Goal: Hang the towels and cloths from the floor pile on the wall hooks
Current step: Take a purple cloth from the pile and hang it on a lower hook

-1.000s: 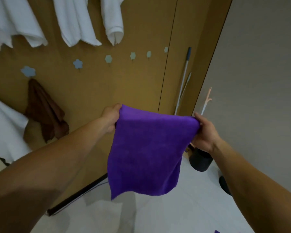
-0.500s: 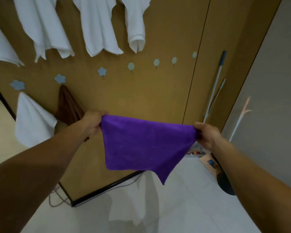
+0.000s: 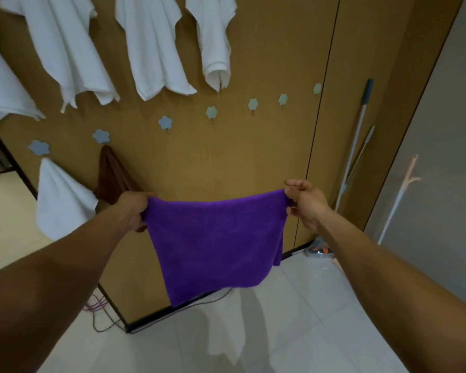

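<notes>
White towels (image 3: 151, 44) are hanging bunched along the upper row of the wooden wall (image 3: 267, 49), probably because their length needs the longer drop. Lower down, the purple cloth (image 3: 215, 243) is hanging in mid-air in front of the wall and above the tiled floor (image 3: 307, 319). It is being stretched by its top edge so that it falls flat. Spreading it this way is likely helping the person find the corner or edge that will go over a hook. To the left, a small white cloth (image 3: 59, 203) and a brown cloth (image 3: 113, 179) are hanging side by side on the lower row. Each is hanging by one gathered point from one of the flower-shaped hooks (image 3: 101, 135), and the brown one is sitting just behind the left hand (image 3: 135, 208). That hand is gripping the purple cloth's top left corner with its fingers curled round it. The right hand (image 3: 304, 203) is pinching the top right corner between thumb and fingers. Neither hand is holding anything else. Above the cloth, the nearest free hook (image 3: 165, 122) is sitting next in line after the brown cloth, which makes it the likely target. Reaching it is going to call for lifting the cloth and offering up one corner.
</notes>
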### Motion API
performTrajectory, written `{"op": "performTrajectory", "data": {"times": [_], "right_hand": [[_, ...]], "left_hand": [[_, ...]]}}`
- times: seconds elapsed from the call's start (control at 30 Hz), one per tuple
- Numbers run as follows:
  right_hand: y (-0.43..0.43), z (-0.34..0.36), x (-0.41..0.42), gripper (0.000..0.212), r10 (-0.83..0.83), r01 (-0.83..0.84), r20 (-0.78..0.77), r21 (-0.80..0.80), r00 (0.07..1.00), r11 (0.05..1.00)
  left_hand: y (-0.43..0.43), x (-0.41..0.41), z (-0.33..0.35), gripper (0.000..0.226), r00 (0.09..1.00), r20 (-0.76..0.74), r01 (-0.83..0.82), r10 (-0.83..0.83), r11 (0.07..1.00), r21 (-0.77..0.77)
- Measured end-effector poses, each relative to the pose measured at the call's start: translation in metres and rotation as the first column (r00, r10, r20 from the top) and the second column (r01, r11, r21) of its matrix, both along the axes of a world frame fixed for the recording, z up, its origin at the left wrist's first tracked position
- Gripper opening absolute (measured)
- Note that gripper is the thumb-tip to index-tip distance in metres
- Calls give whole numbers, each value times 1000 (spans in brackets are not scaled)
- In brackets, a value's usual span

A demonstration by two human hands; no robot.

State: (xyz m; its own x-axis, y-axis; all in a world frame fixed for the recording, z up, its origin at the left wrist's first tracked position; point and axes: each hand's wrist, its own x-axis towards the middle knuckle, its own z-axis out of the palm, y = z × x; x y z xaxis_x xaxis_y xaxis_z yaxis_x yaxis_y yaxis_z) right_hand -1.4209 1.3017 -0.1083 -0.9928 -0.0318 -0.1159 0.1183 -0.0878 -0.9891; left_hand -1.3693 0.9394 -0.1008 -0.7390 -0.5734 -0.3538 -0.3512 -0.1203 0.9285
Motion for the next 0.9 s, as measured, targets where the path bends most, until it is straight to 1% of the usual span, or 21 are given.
{"op": "performTrajectory", "data": {"times": [0.1, 0.17, 0.23, 0.27, 0.33, 0.4, 0.43, 0.5, 0.6, 0.67, 0.7, 0.77, 0.8, 0.83, 0.9], "right_hand": [[-3, -5, -3, 20, -22, 26, -40, 105, 999, 994], [-4, -10, -4, 16, -9, 22, -73, 187, 997, 982], [-4, -17, -6, 15, 18, 9, -101, 263, 995, 965], [-2, -21, -7, 16, 31, 8, -119, 320, 992, 947], [1, -27, -11, 21, 61, 20, -157, 469, 986, 883], [6, -32, -17, 27, 83, 43, -187, 586, 979, 810], [7, -34, -21, 27, 89, 44, -183, 615, 979, 788], [7, -36, -27, 27, 68, 31, -137, 615, 988, 788], [4, -34, -33, 23, 33, 1, -54, 539, 998, 842], [3, -30, -36, 15, 96, -72, -22, 497, 995, 865], [3, -27, -36, 16, 146, -124, -8, 482, 989, 867], [6, -22, -37, 27, 244, -220, 9, 471, 970, 854], [8, -19, -38, 36, 297, -263, 7, 485, 955, 834], [9, -17, -38, 48, 354, -307, 9, 518, 935, 798], [9, -13, -41, 66, 459, -370, 21, 626, 888, 687]], "left_hand": [[2, 4, 1, 9, 999, 49, -7, 4, 999, 50], [5, 10, 1, 12, 994, 97, 46, -54, 996, 76], [7, 15, 2, 14, 981, 144, 122, -130, 990, 64], [8, 17, 2, 11, 974, 161, 156, -160, 987, 36], [8, 21, 2, 5, 964, 179, 205, -194, 978, -45], [9, 21, 0, 10, 962, 160, 241, -219, 961, -132], [11, 20, -2, 13, 962, 146, 253, -229, 950, -180], [16, 16, -5, 17, 970, 110, 237, -215, 936, -261], [22, 13, -8, 20, 983, 51, 182, -175, 931, -317], [23, 12, -6, 22, 981, 63, 195, -185, 920, -341], [24, 13, -5, 25, 976, 83, 219, -203, 913, -345], [26, 14, -2, 31, 967, 98, 255, -236, 909, -329], [27, 13, 0, 33, 968, 82, 252, -238, 914, -316], [29, 14, 2, 34, 969, 65, 245, -237, 919, -308], [33, 16, 7, 28, 969, 43, 245, -242, 937, -248]]}}
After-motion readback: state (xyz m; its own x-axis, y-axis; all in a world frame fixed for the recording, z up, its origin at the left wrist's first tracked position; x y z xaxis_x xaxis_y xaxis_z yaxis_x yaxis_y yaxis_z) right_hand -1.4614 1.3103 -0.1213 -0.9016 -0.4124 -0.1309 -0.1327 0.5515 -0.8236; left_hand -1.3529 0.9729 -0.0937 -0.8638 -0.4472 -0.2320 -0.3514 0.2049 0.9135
